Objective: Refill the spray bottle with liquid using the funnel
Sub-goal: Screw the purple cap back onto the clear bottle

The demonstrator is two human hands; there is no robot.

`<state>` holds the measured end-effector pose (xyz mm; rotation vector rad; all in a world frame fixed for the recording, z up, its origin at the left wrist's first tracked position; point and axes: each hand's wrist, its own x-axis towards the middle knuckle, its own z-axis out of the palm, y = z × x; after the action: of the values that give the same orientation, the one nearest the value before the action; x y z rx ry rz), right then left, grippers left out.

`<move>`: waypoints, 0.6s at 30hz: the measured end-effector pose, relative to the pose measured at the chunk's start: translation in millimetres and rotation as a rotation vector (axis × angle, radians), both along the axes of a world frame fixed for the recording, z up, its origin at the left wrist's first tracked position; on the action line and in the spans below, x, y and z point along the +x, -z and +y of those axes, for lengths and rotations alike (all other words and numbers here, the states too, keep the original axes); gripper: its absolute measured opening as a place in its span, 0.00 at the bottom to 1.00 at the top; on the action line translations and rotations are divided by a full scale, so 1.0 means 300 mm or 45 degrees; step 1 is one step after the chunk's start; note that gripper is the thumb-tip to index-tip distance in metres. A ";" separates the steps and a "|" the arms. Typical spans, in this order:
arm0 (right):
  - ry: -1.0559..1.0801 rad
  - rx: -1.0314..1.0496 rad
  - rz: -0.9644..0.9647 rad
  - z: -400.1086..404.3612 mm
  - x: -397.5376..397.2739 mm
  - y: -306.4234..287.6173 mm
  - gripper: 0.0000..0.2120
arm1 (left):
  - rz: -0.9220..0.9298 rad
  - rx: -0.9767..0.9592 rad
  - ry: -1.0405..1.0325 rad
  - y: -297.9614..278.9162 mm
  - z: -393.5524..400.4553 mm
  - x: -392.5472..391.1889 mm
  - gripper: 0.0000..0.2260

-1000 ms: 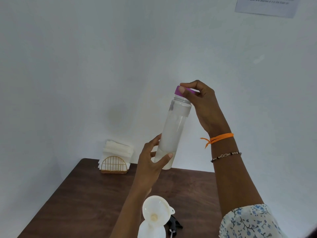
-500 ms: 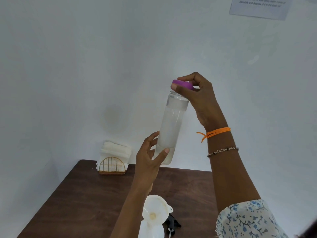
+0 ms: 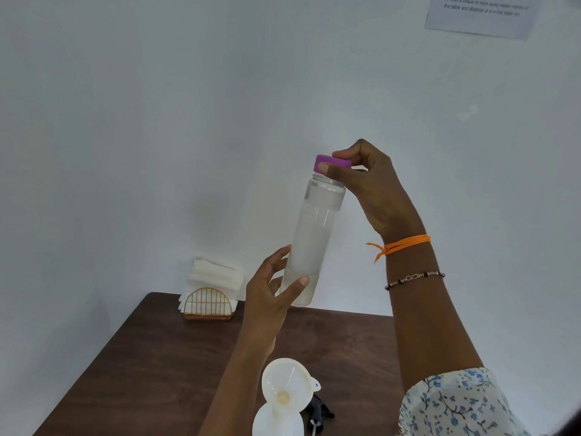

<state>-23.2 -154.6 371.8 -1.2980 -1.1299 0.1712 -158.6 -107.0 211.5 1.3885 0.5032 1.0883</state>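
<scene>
A person's view down over their own two arms, raised in front of a plain white wall, with a dark brown wooden table below.

At far left on the table, against the wall, a gold wire holder stands with a stack of white napkins in it.

Moving right, the left hand is held up above the table. Its fingers and thumb wrap the lower end of a tall, clear bottle, gripping it. The bottle is in the air, nearly upright, leaning slightly to the right at the top. It holds cloudy, whitish liquid almost to the shoulder.

Below the left forearm, at the bottom edge of the view, a white funnel sits in the neck of a white spray bottle; only the top of that bottle shows. Just to its right, a black sprayer head lies on the table.

At the top of the clear bottle sits a purple cap. The right hand comes in from the right, its thumb and fingertips closed around the cap. Whether the cap is screwed tight or loose cannot be told.

The right wrist wears an orange thread and, lower down, a thin beaded bracelet. A white sleeve with blue flowers shows at bottom right.

At top right, a printed paper hangs on the wall; its text is too blurred to read.
</scene>
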 end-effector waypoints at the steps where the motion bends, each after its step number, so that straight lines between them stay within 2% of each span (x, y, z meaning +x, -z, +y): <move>1: 0.060 0.008 0.005 0.009 -0.005 0.003 0.12 | 0.006 0.007 -0.002 0.003 0.001 0.001 0.22; 3: 0.129 -0.013 -0.017 0.021 -0.009 0.007 0.15 | 0.018 0.007 0.008 0.008 0.003 0.001 0.21; 5: 0.103 -0.061 -0.040 0.025 0.002 0.003 0.13 | 0.011 -0.022 0.036 0.008 0.005 -0.003 0.20; 10: -0.358 -0.104 -0.009 -0.006 0.036 -0.017 0.07 | -0.050 -0.120 0.144 0.007 0.018 -0.022 0.19; 13: -0.301 -0.059 0.008 -0.004 0.036 -0.017 0.05 | -0.050 -0.098 0.130 -0.002 0.013 -0.023 0.19; 18: -0.021 0.023 0.074 0.040 0.012 -0.002 0.08 | -0.021 -0.057 0.104 -0.001 0.002 -0.012 0.19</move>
<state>-19.8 -142.7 372.4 -1.2601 -1.0905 0.2093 -162.1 -106.4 211.7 1.3488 0.4525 1.0158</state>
